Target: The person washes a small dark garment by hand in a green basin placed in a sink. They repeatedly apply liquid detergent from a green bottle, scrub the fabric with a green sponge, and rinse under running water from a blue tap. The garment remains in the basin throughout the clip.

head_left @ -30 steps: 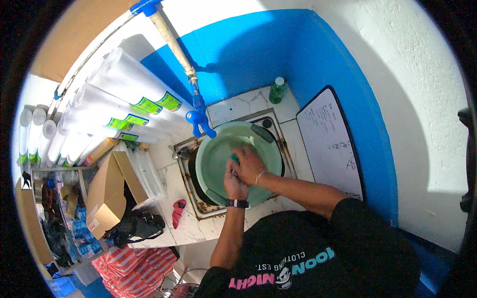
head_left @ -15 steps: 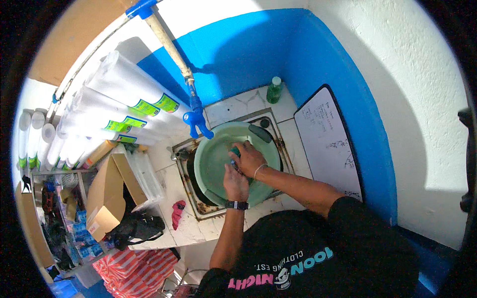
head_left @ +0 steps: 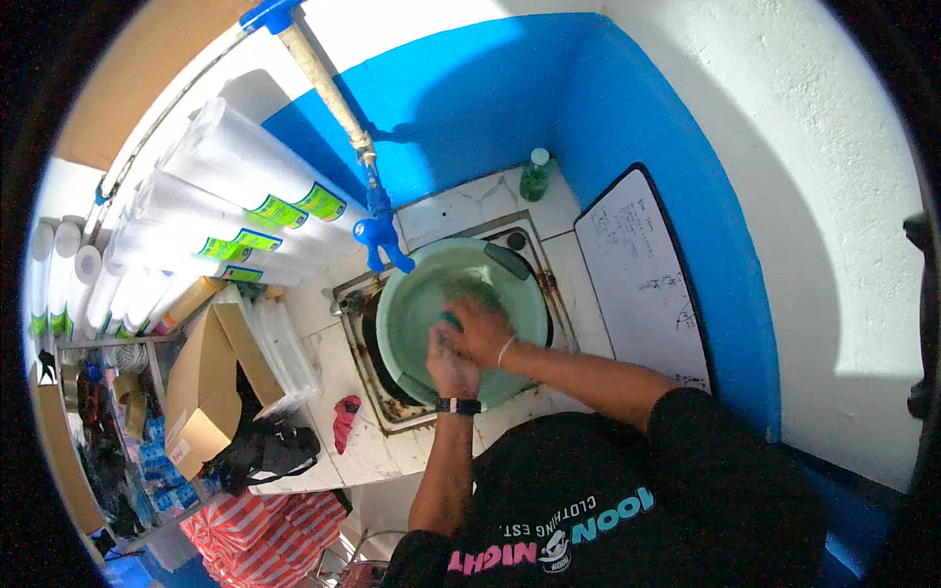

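Note:
A pale green plastic basin [head_left: 529,318] with grey-green handles sits over a stained metal sink [head_left: 537,241]. It seems to hold water. Both my hands are close together above it. My right hand [head_left: 482,333], slightly blurred, is closed around a small dark-green scrub pad [head_left: 450,320], which shows between the fingers. Just nearer to me, my left hand [head_left: 451,368] is curled with its fingertips against the right. Whatever the left one grips is hidden between the two hands. A blue tap [head_left: 380,238] hangs at the basin's far left.
Behind the sink stands a green bottle [head_left: 534,176] with a pale cap. A whiteboard [head_left: 642,279] leans at the right wall. Left of the sink are white plastic rolls [head_left: 245,181], an open cardboard box [head_left: 208,397], a black bag [head_left: 265,454] and a crumpled pink cloth [head_left: 345,421].
My right hand has shifted left and nearer, now overlapping my left hand's fingers. The green pad is more covered than before. The whole view has moved slightly.

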Demonstrator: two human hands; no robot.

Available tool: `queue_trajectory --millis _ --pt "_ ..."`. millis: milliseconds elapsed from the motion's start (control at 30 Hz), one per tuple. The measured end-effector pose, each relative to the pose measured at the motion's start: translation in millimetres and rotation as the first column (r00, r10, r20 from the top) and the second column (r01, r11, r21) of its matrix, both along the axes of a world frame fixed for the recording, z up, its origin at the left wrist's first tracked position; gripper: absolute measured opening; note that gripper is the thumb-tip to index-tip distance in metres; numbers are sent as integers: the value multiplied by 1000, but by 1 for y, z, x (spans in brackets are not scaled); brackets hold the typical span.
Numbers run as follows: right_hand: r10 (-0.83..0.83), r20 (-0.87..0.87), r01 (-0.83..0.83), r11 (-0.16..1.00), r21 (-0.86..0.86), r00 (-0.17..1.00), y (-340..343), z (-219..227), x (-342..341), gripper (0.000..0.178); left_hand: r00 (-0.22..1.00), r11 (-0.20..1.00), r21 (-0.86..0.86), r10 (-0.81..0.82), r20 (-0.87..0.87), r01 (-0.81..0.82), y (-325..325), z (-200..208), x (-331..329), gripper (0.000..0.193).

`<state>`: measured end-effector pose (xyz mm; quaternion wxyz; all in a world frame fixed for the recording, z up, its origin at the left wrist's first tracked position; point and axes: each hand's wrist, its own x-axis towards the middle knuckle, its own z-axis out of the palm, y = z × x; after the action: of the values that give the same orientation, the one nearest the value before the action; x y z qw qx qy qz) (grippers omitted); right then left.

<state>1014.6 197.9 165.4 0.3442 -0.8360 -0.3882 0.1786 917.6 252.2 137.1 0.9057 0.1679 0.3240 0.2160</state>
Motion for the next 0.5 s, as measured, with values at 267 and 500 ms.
queue_trajectory --millis 267,500 --pt "27 106 -33 998 54 994 1 4 -8 47 1000 998 -60 12 13 -11 6 -10 0 55" --pt "-179 -331 172 984 -48 927 9 -30 34 51 981 990 -138 17 193 10 10 13 6 67"
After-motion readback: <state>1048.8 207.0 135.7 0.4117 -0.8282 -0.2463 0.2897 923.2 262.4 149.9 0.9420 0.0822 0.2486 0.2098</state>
